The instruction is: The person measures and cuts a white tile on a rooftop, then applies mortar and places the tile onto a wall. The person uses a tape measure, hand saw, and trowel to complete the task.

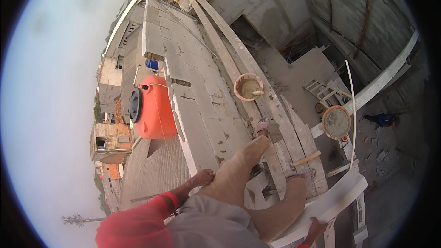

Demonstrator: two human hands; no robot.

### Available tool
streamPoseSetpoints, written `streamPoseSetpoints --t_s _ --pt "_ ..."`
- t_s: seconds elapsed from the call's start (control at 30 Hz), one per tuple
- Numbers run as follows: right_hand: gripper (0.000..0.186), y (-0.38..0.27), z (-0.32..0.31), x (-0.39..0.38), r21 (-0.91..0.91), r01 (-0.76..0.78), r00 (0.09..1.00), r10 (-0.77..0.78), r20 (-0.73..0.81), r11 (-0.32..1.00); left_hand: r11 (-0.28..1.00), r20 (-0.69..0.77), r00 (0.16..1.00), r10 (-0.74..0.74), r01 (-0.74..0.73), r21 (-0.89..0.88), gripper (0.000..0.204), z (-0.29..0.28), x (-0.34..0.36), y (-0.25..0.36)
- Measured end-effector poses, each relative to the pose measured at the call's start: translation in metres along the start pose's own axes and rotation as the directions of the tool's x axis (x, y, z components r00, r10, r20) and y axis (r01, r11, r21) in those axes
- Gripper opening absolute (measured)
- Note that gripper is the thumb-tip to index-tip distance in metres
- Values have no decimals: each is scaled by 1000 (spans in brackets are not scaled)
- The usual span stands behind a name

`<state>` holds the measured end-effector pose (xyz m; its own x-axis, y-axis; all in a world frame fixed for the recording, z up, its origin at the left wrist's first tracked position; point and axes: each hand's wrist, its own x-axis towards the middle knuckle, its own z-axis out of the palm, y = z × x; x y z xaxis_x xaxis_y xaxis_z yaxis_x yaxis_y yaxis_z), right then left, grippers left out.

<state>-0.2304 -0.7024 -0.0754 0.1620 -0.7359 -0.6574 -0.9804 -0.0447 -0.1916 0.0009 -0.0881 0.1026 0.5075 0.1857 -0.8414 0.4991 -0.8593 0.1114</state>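
Observation:
My left hand (203, 177) is curled beside my left thigh, next to the top of the block wall (195, 131). Its palm is turned away, so any contents are hidden. At the lower right, my right hand (317, 228) grips the edge of a long pale lightweight concrete block (324, 206), which lies tilted beside my right leg. On the planks (287, 131) near my right foot rests a tool with a wooden handle (306, 158). Farther ahead stands an orange-rimmed bucket (248, 79) of grey mortar, a short handle sticking out of it.
A second mortar bucket (336, 122) stands to the right by a concrete beam (381, 85) and a thin pale pole (352, 110). Far below are a wooden ladder (324, 91), rubble and another person (383, 119). An orange water tank (156, 108) stands beyond the wall.

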Motion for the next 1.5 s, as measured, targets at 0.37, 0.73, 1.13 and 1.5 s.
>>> streamPoseSetpoints --t_s 0.37,0.73,1.13,1.5 --pt "85 -331 -103 -152 -294 634 753 -658 23 716 734 -140 959 245 -278 -619 58 -60 31 101" --pt "72 -614 4 -352 644 548 181 -828 531 533 158 -119 917 380 -191 -969 91 -169 47 172" --pt "52 -712 221 -535 518 249 -216 -474 853 818 -199 -437 868 -236 -483 -853 82 -354 -34 18" --pt "49 -611 191 -309 199 416 349 -358 866 887 626 -610 433 -664 -125 -770 79 -460 -116 -92"
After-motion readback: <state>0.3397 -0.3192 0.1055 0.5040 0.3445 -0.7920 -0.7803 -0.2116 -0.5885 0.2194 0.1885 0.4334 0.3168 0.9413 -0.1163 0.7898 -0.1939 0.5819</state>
